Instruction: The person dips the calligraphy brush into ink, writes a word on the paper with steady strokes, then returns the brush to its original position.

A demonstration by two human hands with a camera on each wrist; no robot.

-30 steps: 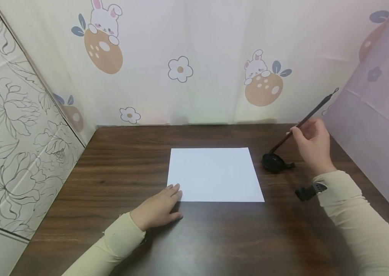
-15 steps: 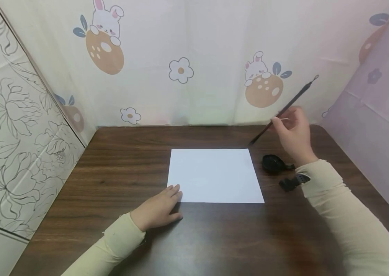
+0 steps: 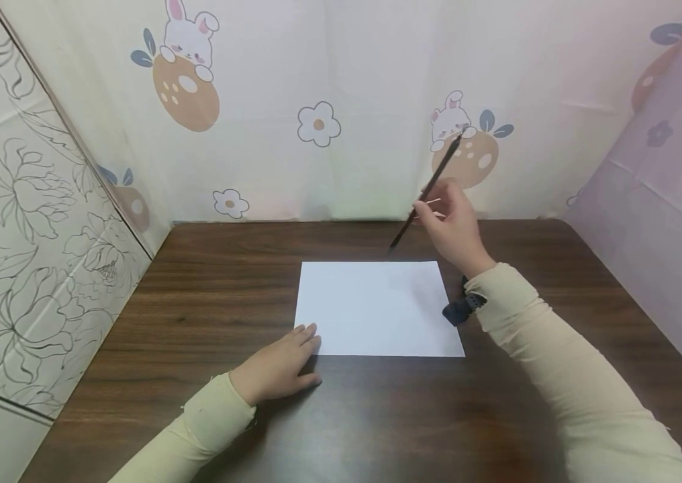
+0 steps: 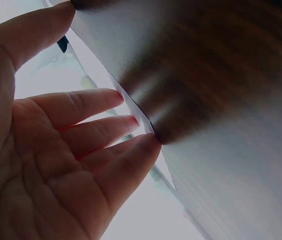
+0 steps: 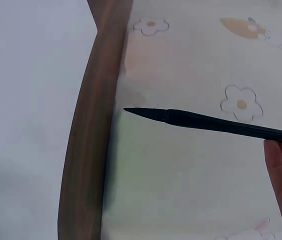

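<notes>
Evidently the right hand (image 3: pixel 454 225) has the brush (image 5: pixel 211 123) in a pinch partway up its shaft, its bristles angled down toward the far edge of the sheet of paper (image 3: pixel 377 308). The tip is apart from the sheet and drawn to a fine point; how high it hangs I cannot tell. The sheet lies flat and blank on the counter (image 3: pixel 377 416). At the sheet's near left corner, the left hand (image 3: pixel 277 365) grips nothing: its fingers reach straight onto the paper, its thumb outside the near edge. Beyond the sheet hangs a printed curtain (image 3: pixel 377 67).

To steer the brush well over the sheet, I would want the pinch light, the shaft brought more upright, and the bristles lowered gently so their point does not splay. The dark wrist strap (image 3: pixel 464 308), seen across the sheet's right edge, should clear the surface. Light, even pressure from the left hand should stop the paper sliding without creasing its corner.
</notes>
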